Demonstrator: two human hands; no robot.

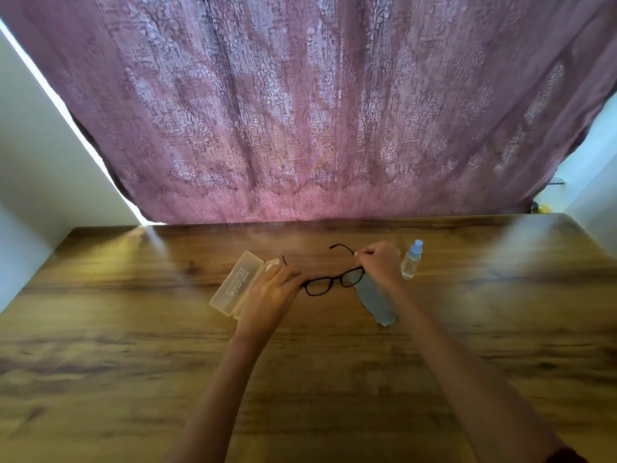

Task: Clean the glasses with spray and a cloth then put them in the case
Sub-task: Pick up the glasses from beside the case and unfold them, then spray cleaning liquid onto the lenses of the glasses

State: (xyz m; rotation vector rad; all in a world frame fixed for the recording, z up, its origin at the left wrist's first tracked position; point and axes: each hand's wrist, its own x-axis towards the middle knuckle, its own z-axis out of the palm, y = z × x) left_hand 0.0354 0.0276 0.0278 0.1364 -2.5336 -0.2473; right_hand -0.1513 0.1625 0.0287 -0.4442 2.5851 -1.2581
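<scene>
Head view, looking down: black-framed glasses (334, 282) held at centre frame, just above a wooden bench (133, 329), lenses toward the camera, both temples unfolded and pointing away toward the top of the frame. Gripped at the left end by the left hand (270, 292), fingers curled round the corner of the frame. Gripped at the right end by the right hand (379, 262), thumb and fingers pinched closed on the temple beside the right lens.

Pale blue cloth (375, 302) hanging from under the right hand, behind the right lens, trailing down toward the bench; cannot tell whether pinched by that hand too or only draped.

Just right of the right hand, small clear spray bottle (412, 260) with a light blue cap, standing on the bench. Left of the left hand, translucent rectangular case (235, 284), apparently lying open on the bench, set diagonally, its near corner hidden behind the left hand; lettering on it too small to read.

Bare forearms reaching in from the bottom edge. Beyond the far edge of the bench, mauve patterned curtain (317, 111) filling the upper frame, pale wall (33, 162) at left, bright strip of light along the curtain's left edge.
</scene>
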